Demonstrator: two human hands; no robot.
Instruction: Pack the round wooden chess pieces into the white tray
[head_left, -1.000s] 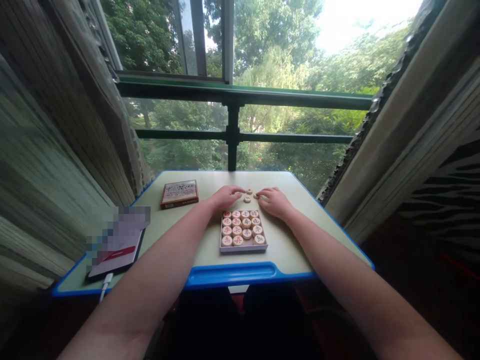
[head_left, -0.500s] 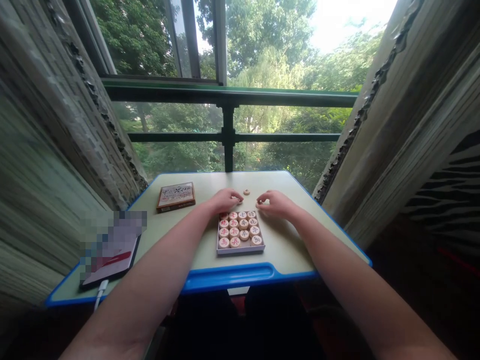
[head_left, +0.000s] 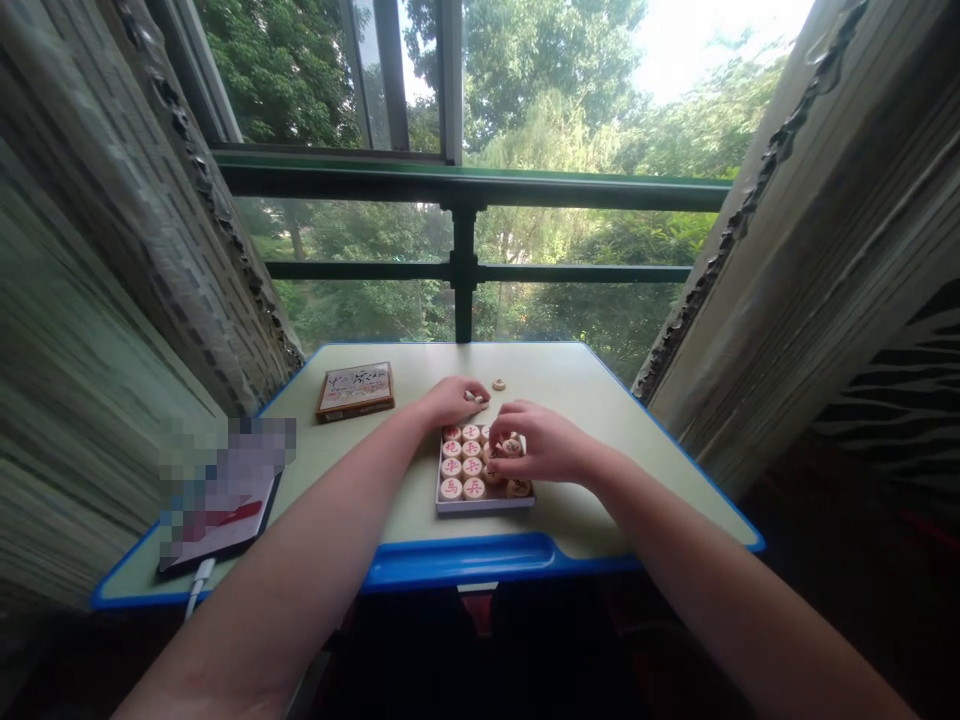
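Note:
A shallow white box [head_left: 450, 506] of round wooden chess pieces [head_left: 462, 465] lies near the front of a small green table [head_left: 570, 385] with a blue rim. My right hand [head_left: 541, 443] hovers over the box's right side, its fingers pinched on a chess piece [head_left: 511, 447]. Just behind the box, my left hand [head_left: 452, 398] rests on the table with its fingers curled on another piece [head_left: 475, 398]. One loose piece [head_left: 499, 384] lies further back on the table.
The box's brown lid [head_left: 355, 389] lies at the table's back left. A phone [head_left: 221, 520] with a white cable sits at the front left corner. Bamboo blinds hang on both sides, and a green window railing [head_left: 480, 190] stands behind the table.
My right hand has come back from the loose pieces behind the box to over the box's right side, with a piece in its fingers. My left hand has closed on a piece.

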